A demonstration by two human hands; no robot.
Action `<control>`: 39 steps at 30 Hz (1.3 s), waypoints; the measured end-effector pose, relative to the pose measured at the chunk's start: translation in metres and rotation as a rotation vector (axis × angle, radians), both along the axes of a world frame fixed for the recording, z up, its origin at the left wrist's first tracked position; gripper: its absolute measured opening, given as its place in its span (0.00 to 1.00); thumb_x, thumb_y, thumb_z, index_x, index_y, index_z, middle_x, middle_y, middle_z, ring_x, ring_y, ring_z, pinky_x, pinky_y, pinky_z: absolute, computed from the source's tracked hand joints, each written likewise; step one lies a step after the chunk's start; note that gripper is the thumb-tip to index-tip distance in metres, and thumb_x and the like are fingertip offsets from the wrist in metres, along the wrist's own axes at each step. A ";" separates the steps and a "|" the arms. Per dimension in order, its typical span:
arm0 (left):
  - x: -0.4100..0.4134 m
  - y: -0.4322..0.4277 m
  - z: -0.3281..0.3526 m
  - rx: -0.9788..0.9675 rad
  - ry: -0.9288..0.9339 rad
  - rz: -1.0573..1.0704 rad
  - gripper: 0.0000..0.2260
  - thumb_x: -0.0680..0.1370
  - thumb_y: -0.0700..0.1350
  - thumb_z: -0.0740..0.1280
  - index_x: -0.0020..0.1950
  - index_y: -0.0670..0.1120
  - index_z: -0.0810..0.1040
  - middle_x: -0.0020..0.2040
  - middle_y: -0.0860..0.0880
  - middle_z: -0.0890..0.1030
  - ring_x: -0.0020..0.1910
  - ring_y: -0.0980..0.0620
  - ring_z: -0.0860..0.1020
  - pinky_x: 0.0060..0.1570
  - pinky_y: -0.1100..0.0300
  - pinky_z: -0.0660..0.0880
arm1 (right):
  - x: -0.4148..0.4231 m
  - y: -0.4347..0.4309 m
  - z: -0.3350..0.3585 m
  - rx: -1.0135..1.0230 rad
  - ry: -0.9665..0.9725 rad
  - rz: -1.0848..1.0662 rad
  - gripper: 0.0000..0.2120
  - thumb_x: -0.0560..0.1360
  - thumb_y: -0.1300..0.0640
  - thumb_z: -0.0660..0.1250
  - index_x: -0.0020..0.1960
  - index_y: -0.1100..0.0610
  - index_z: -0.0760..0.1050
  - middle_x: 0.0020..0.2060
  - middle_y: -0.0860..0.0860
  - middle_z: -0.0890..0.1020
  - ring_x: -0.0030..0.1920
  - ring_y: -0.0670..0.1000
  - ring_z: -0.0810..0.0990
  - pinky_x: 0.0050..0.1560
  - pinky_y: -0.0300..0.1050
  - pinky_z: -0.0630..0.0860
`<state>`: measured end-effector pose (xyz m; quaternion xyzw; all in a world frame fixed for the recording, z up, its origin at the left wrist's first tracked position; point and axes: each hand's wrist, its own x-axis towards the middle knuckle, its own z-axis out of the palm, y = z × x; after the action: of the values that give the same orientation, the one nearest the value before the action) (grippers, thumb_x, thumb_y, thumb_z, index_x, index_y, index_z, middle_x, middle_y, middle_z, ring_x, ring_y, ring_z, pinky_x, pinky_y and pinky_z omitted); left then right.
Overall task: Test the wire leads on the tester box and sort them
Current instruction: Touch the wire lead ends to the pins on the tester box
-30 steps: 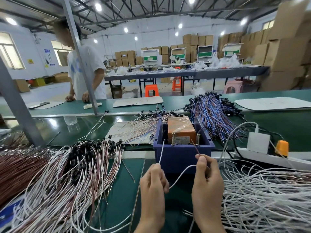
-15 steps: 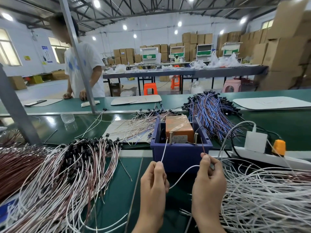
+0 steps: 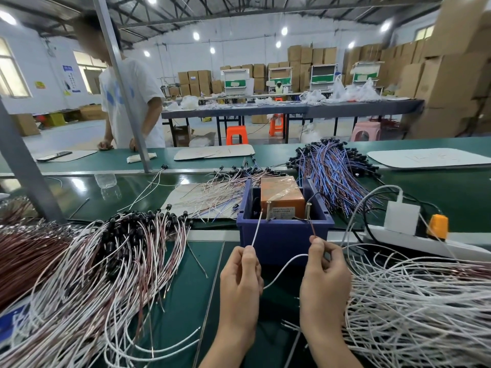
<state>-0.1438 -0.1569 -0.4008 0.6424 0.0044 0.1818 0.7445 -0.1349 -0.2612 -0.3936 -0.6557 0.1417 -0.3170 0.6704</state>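
Observation:
An orange tester box (image 3: 282, 195) sits inside a dark blue bin (image 3: 284, 235) with two upright metal posts at its front. My left hand (image 3: 243, 282) pinches the white lead (image 3: 256, 229), whose tip reaches the left post (image 3: 268, 208). My right hand (image 3: 325, 277) pinches the brown lead (image 3: 313, 229), which points toward the right post (image 3: 308, 209). A white wire loop (image 3: 284, 269) runs between both hands.
A heap of white and brown leads with black caps (image 3: 111, 256) lies at my left, a big tangle of white leads (image 3: 419, 301) at my right. Blue-brown leads (image 3: 332, 176) lie behind the bin. A power strip (image 3: 414, 235) is at right. A person (image 3: 130, 102) stands across the belt.
Both hands moved slightly toward the bin; the white lead's tip now reaches the left post and the brown lead rises toward the right post.

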 end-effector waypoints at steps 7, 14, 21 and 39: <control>-0.001 0.000 -0.001 0.005 0.017 -0.022 0.17 0.84 0.48 0.61 0.36 0.47 0.66 0.34 0.46 0.64 0.33 0.46 0.60 0.27 0.61 0.62 | -0.003 0.002 0.001 -0.048 -0.016 0.004 0.09 0.82 0.47 0.60 0.45 0.43 0.74 0.34 0.31 0.79 0.32 0.36 0.76 0.32 0.30 0.70; -0.001 -0.001 0.001 0.028 0.027 -0.035 0.19 0.83 0.47 0.61 0.32 0.50 0.66 0.32 0.49 0.64 0.31 0.50 0.61 0.27 0.61 0.62 | -0.003 0.002 0.002 -0.028 -0.012 0.021 0.07 0.83 0.48 0.61 0.47 0.43 0.75 0.37 0.24 0.77 0.38 0.28 0.75 0.34 0.26 0.68; -0.001 -0.001 0.002 0.044 0.024 -0.034 0.19 0.84 0.47 0.61 0.32 0.51 0.65 0.31 0.50 0.64 0.30 0.50 0.61 0.27 0.62 0.62 | -0.004 0.003 0.003 -0.043 -0.048 0.025 0.09 0.83 0.49 0.61 0.45 0.43 0.74 0.35 0.23 0.76 0.36 0.26 0.74 0.33 0.21 0.67; 0.012 0.015 -0.008 0.000 0.128 0.420 0.18 0.85 0.53 0.53 0.43 0.45 0.72 0.39 0.44 0.74 0.39 0.47 0.72 0.42 0.51 0.70 | -0.022 0.012 0.031 -0.067 -0.306 -0.022 0.11 0.85 0.56 0.56 0.64 0.45 0.69 0.37 0.41 0.78 0.32 0.41 0.75 0.34 0.32 0.71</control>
<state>-0.1317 -0.1420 -0.4088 0.6375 0.1856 0.2917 0.6885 -0.1567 -0.2491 -0.3623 -0.6202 0.0345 -0.4251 0.6584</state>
